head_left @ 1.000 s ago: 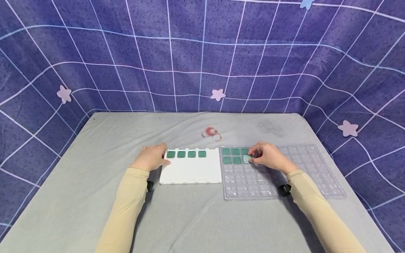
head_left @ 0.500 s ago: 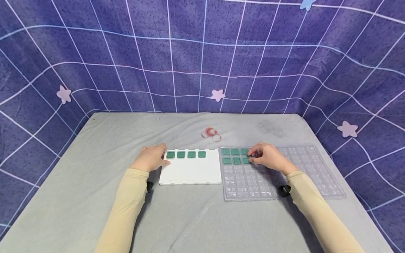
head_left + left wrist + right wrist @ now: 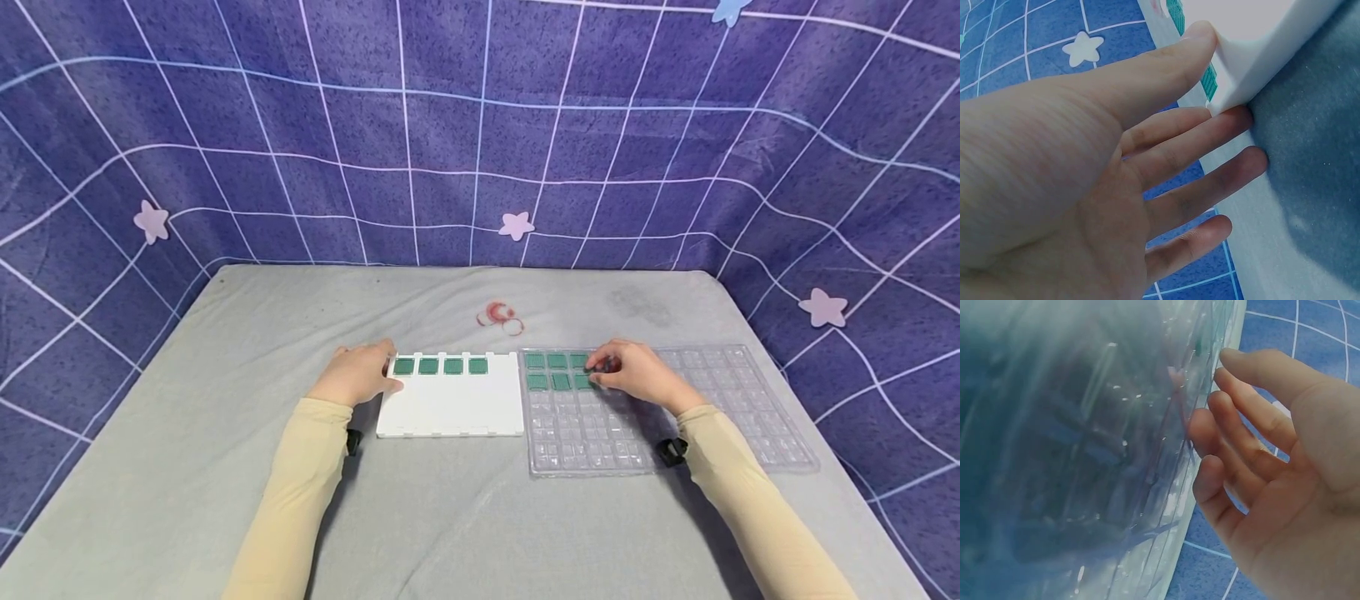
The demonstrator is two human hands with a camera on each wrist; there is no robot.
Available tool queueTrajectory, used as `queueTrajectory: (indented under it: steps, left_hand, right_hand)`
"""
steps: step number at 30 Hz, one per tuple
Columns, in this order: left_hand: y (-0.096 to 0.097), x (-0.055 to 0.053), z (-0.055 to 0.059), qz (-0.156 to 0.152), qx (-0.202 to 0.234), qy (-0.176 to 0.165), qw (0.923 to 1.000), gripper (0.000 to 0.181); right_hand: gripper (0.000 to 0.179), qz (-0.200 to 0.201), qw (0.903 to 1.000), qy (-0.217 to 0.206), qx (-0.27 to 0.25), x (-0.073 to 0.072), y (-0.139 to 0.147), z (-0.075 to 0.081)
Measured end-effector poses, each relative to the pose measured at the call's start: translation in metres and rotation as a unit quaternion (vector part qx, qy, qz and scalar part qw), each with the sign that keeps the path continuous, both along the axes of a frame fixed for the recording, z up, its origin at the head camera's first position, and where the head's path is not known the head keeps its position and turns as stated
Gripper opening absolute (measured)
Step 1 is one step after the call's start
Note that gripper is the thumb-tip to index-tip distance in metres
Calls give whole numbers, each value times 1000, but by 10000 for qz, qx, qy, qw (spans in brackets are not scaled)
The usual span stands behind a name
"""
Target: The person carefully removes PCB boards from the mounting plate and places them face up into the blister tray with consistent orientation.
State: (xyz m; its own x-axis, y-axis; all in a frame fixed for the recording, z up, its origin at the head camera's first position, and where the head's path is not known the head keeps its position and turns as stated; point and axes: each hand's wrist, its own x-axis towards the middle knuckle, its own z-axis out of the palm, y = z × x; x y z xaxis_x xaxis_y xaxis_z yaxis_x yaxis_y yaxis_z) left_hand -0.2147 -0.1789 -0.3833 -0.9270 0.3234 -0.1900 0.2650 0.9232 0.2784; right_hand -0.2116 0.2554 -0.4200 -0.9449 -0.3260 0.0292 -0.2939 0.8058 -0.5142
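A flat white tray carries several small green circuit boards along its far edge. My left hand pinches its left end, thumb on top and fingers against the side. To the right lies a clear plastic tray of small pockets, with more green circuit boards in two rows at its far left. My right hand is over this tray, thumb and index fingertip pinching at a green circuit board in the nearer row. The fingers partly cover that board and the one behind it.
The clear tray's right part extends beyond my right hand. A grey cloth covers the table, with a red mark behind the trays. A blue gridded curtain surrounds the back and sides.
The green circuit board at my right fingertips, shiny and pale a second ago, now lies flat and dark green in its pocket. My left hand has stayed on the white tray.
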Motion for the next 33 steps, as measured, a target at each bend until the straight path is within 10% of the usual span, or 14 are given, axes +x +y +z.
queueTrajectory:
  steps: [33]
  left_hand:
    - [-1,-1,1,11,27,22,10000,53]
  right_hand:
    - [21,174,9985,-247,-456,-16,-82,20]
